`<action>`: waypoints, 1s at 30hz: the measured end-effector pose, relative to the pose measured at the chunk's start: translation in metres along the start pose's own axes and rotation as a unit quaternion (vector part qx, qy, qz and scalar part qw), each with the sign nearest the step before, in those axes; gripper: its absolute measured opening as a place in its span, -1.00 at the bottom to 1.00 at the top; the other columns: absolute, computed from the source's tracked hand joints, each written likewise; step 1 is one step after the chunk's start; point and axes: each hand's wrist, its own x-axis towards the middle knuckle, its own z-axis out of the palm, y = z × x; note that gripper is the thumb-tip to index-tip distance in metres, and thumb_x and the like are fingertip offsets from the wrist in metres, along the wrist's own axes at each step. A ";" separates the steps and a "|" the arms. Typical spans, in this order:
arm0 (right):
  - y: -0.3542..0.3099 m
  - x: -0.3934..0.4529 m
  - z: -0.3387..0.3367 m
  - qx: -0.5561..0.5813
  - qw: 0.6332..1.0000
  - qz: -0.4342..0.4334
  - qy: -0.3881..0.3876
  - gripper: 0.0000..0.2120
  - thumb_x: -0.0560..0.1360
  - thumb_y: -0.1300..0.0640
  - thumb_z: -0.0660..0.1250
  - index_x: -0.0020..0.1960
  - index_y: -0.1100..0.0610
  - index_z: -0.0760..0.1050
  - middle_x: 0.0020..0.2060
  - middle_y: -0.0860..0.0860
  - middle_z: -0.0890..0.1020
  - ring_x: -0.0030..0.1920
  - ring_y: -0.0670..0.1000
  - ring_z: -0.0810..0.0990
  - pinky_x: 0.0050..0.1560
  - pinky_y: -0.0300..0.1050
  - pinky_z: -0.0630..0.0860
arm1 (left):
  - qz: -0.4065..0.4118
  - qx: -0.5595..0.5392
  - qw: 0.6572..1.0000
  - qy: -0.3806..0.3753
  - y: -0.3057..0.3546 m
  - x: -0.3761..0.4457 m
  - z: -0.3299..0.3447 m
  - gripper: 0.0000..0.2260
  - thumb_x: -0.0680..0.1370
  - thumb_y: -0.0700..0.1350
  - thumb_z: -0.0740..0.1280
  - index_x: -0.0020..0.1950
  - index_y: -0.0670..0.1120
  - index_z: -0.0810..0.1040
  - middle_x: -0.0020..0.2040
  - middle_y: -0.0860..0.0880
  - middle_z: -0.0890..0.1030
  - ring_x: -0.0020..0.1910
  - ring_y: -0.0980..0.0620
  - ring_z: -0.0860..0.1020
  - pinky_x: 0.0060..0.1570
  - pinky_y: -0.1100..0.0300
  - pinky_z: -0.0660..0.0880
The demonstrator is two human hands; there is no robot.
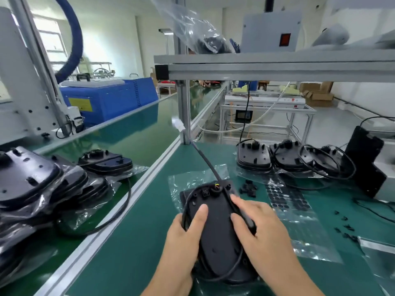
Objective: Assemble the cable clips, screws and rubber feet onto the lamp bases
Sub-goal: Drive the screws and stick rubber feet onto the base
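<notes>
A black oval lamp base (215, 227) lies underside up on the green mat in front of me, with a black cable looped round its rim. My left hand (183, 236) grips its left edge, thumb on top. My right hand (256, 233) holds the right edge, fingers curled over the cable. A small pile of black cable clips (249, 188) lies just beyond the base. A clear sheet of round black rubber feet (288, 199) lies to the right. A few loose small black parts (346, 226) are scattered further right.
Three more lamp bases (290, 159) with cables stand in a row at the back right. Bagged lamp bases (42, 184) are stacked on the conveyor belt at left. An aluminium post (184, 112) carries a shelf overhead. A black block (363, 161) stands at the far right.
</notes>
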 end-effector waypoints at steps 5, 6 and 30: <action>-0.013 0.024 0.028 -0.045 0.998 -0.037 0.035 -0.70 0.54 0.12 0.31 0.26 -0.01 0.55 0.07 -0.24 0.40 0.11 -0.26 0.24 0.09 -0.57 0.19 | 0.004 -0.012 1.000 0.024 0.015 0.016 -0.019 -0.47 0.28 0.25 0.43 0.11 -0.05 0.62 -0.07 -0.03 0.72 -0.09 -0.02 0.70 -0.18 0.12 0.63; -0.016 0.029 0.031 -0.047 0.997 -0.040 0.040 -0.71 0.54 0.12 0.31 0.26 0.00 0.55 0.04 -0.22 0.41 0.10 -0.22 0.27 0.04 -0.49 0.24 | 0.010 0.001 1.000 0.029 0.018 0.021 -0.022 -0.47 0.29 0.27 0.43 0.12 -0.04 0.61 -0.07 -0.02 0.72 -0.09 -0.01 0.70 -0.15 0.09 0.64; -0.024 0.065 0.068 0.108 0.982 -0.152 0.019 -0.80 0.45 0.30 0.45 -0.03 0.03 0.67 -0.11 -0.25 0.62 -0.05 -0.17 0.59 0.05 -0.16 0.50 | 0.032 -0.004 0.993 0.115 0.038 0.073 -0.035 -0.49 0.23 0.04 0.63 0.06 -0.17 0.62 -0.13 -0.13 0.72 -0.18 -0.06 0.70 -0.33 0.20 0.58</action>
